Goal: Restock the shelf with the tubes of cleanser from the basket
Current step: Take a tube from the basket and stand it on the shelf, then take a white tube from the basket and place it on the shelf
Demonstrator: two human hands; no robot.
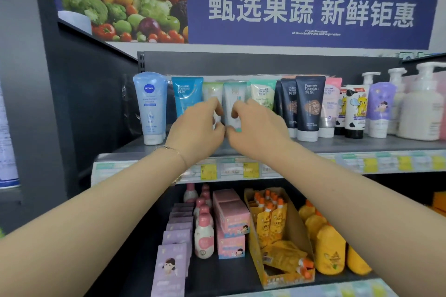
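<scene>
Head cam: left grip [198, 125] pinched at left edge of, & right grip [255, 123] clamped on, pale teal cleanser tube [233, 99] standing mid-row on top shelf [362, 146]; row looks nearly full, basket not visible, so remaining stock unknown.

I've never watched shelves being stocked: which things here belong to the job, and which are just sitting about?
In the job: left hand, right hand, pale teal tube between them, top shelf.
Just sitting about: pump bottles, pink bottles, orange pouches, purple boxes, fruit banner.
</scene>
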